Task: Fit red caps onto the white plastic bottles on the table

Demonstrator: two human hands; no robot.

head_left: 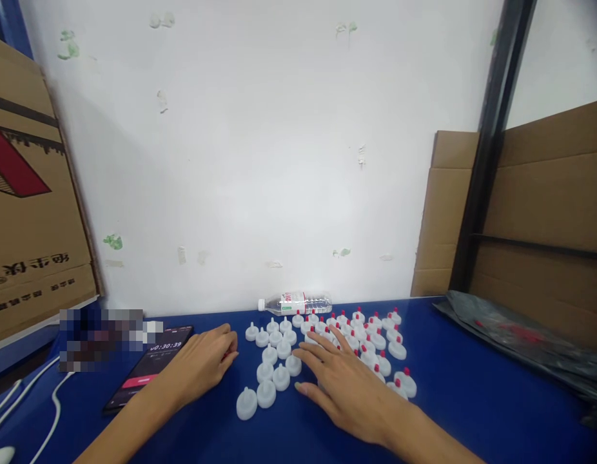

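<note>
We had the small white caps spread over the blue bench [448, 399], well in front of us and between the two hands. The plain-spouted caps [247, 405] stood upright in a loose band toward the left, while the red-tipped caps [398, 348] were crowded to the right, several of them partly hidden under our right hand [344, 380]. That hand's grip was released, fingers fanned over the cluster and thumb apart; we could not tell whether any fingertip touched a cap. Our left hand [206, 353] was curled closed just beside the phone [158, 361], with a red piece [229, 353] showing inside its grip; how many it held, we could not tell.

We judged the caps to be light, fairly stiff plastic, smooth enough to skid or tip if nudged. The wide round skirt looked the surest place to take hold, pinched from opposite sides, since the thin spout offered little purchase and might have bent. The red piece seemed tiny and easy to drop, best pinched between thumb and forefinger. Behind the caps, a clear bottle [296, 303] lay on its side by the wall.
</note>
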